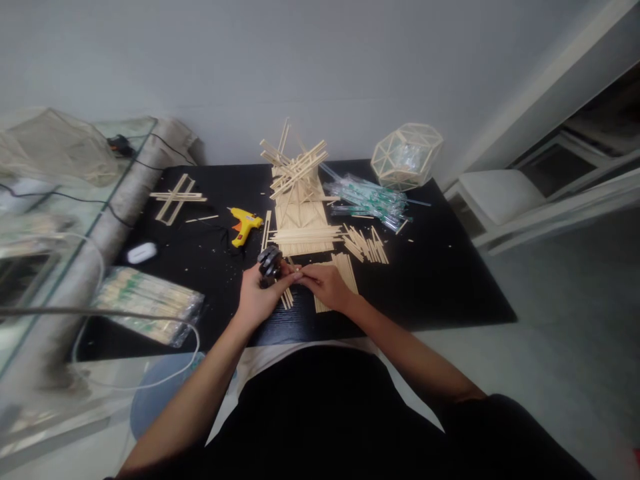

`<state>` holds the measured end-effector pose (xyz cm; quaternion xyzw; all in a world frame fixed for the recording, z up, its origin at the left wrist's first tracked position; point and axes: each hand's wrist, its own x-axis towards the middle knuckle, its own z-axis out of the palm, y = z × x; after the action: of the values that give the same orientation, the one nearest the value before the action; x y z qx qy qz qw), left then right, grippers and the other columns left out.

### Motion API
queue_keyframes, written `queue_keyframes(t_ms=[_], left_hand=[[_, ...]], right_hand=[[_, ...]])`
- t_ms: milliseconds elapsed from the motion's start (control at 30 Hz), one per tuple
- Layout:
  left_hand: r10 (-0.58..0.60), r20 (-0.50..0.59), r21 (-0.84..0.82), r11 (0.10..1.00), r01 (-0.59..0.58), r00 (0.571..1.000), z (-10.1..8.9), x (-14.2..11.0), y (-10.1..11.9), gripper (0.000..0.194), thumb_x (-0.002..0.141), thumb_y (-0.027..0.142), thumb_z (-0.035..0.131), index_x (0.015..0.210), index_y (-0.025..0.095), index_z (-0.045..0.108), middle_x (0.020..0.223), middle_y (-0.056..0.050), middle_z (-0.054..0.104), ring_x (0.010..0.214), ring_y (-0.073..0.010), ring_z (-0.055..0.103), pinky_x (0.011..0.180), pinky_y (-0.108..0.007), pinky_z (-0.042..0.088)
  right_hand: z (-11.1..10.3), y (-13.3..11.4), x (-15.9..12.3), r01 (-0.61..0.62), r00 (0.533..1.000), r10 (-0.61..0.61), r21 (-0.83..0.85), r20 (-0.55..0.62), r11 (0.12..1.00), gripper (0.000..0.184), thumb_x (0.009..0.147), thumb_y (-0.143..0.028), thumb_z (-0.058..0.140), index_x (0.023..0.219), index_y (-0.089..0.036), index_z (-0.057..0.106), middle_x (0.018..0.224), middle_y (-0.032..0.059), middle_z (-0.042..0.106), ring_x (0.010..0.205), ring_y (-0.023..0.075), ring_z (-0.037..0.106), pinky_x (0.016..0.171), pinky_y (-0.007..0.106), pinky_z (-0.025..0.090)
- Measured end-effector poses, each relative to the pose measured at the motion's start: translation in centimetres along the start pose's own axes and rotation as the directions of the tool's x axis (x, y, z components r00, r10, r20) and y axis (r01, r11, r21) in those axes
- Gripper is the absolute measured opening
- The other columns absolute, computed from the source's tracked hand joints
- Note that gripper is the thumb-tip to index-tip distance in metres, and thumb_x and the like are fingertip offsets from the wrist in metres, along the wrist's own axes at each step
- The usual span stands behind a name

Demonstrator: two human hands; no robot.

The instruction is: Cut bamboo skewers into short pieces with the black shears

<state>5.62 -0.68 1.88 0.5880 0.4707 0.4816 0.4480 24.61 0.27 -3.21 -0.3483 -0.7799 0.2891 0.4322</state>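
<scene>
We bring both hands together over the near part of the table (425, 287). Our left hand (257, 293) is curled around a black tool (271, 261), its thumb meeting the right fingertips; our right hand (326, 285) is closed in a fingertip pinch, seemingly on a thin wooden stick (298, 269) whose pale end shows between the hands. We cannot tell how firmly it is gripped.

We judge the stick very light, stiff along its length yet easily snapped across, dry rather than slippery. A gentle pinch near the middle should suit it, or near the end for finer control. Loose sticks (288, 299) lie just below our left hand, and a flat stick panel (347, 269) beside our right hand looks best lifted by opposite edges. Beyond both hands, the stick frame (300, 172) seems fragile at its joints.
</scene>
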Motion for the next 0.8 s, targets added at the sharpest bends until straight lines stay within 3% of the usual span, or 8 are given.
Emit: queue_keyframes(t_ms=[233,400,533,633,700,800], left_hand=[[0.009,0.055,0.045,0.999,-0.011,0.998,0.0,0.3,0.6,0.033,0.076,0.044,0.086,0.081,0.02,0.063,0.087,-0.006,0.076,0.091,-0.026,0.077,0.089,-0.042,0.062],[0.059,0.065,0.198,0.978,-0.071,0.996,-1.2,-0.5,1.9,0.026,0.088,0.043,0.075,0.098,0.02,0.067,0.103,-0.007,0.078,0.09,-0.0213,0.074,0.088,-0.035,0.058],[0.068,-0.01,0.511,0.858,-0.053,0.998,-3.7,-1.6,3.1,0.027,0.094,0.045,0.066,0.105,0.021,0.065,0.097,-0.004,0.076,0.085,-0.0201,0.071,0.082,-0.031,0.055],[0.02,0.039,0.666,0.745,-0.041,0.999,-5.5,-2.2,3.8,0.032,0.093,0.05,0.064,0.109,0.022,0.064,0.09,-0.003,0.076,0.077,-0.0215,0.071,0.071,-0.03,0.054],[-0.004,0.071,0.706,0.707,-0.047,0.997,-6.1,-2.4,3.9,0.035,0.091,0.053,0.065,0.109,0.022,0.065,0.089,-0.004,0.076,0.076,-0.0231,0.071,0.071,-0.032,0.055],[0.012,0.05,0.661,0.749,-0.042,0.999,-5.8,-2.5,3.9,0.032,0.09,0.052,0.067,0.103,0.022,0.067,0.087,-0.003,0.076,0.075,-0.0227,0.071,0.073,-0.033,0.056]], right_hand=[[0.2,0.3,-0.3,-0.027,0.999,0.026,-0.034,-0.018,0.999,0.022,0.104,-0.029,0.059,0.106,-0.019,0.078,0.097,0.008,0.081,0.083,0.0199,0.076,0.08,0.03,0.058],[0.4,-0.1,-0.4,-0.015,0.998,0.016,0.021,-0.063,1.0,0.022,0.104,-0.03,0.061,0.104,-0.018,0.08,0.097,0.0071,0.083,0.086,0.0191,0.078,0.085,0.03,0.059],[0.4,-0.4,-0.3,-0.056,0.996,0.058,0.028,-0.069,0.998,0.02,0.103,-0.031,0.063,0.105,-0.022,0.08,0.101,0.0059,0.083,0.091,0.0194,0.079,0.088,0.032,0.061],[0.4,-0.7,-0.1,-0.06,0.995,0.061,0.02,-0.079,0.998,0.021,0.103,-0.031,0.062,0.103,-0.021,0.08,0.099,0.0061,0.083,0.09,0.0191,0.079,0.088,0.033,0.062],[0.3,-1.0,0.1,-0.057,0.994,0.06,0.034,-0.091,0.998,0.022,0.104,-0.03,0.061,0.1,-0.02,0.08,0.097,0.0064,0.083,0.088,0.0184,0.078,0.087,0.033,0.062],[0.2,-1.6,0.5,-0.056,0.991,0.065,0.078,-0.119,0.995,0.023,0.104,-0.029,0.061,0.095,-0.02,0.08,0.094,0.0065,0.082,0.087,0.0182,0.078,0.086,0.034,0.062]])
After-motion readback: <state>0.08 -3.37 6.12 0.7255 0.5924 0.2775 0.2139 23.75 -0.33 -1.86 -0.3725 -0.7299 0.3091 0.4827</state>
